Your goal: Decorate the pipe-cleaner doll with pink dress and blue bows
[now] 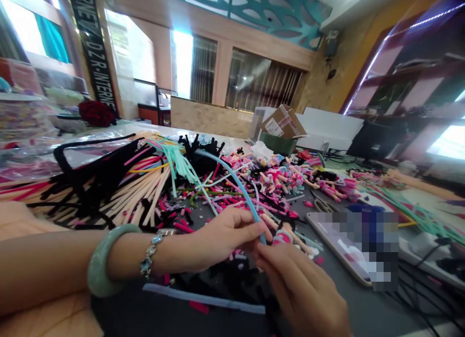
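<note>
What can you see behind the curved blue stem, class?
Behind the blue stem lie scattered pink pieces and, near its far end, a black bundle. Whatever the stem and left hand cover cannot be seen.

Daylight glared white through the back window (182, 65), while the near surface (131, 320) lay dim. Wide-angle distortion stretched the edges, the far room looked soft, and blocky pixels covered part of the phone (336, 245).
</note>
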### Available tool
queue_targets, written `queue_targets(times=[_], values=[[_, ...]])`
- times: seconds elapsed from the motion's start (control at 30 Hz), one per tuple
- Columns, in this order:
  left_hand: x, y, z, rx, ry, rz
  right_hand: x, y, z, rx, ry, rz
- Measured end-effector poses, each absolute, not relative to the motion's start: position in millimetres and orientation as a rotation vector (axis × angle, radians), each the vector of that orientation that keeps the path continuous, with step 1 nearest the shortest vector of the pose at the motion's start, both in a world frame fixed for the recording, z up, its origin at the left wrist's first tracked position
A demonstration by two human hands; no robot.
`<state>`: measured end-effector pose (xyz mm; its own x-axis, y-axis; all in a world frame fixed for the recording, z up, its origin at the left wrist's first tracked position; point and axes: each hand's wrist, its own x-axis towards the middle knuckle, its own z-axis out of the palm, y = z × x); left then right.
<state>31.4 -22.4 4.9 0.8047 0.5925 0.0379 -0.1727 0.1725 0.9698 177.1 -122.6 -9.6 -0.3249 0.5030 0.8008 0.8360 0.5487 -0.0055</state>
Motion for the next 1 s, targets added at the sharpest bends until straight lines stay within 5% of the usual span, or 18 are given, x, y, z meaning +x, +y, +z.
queue_targets(times=[1.0], values=[[27,-48,-2,1.152,0.381,0.854,184,-118,-14,-1.243,-1.789,-0.421]])
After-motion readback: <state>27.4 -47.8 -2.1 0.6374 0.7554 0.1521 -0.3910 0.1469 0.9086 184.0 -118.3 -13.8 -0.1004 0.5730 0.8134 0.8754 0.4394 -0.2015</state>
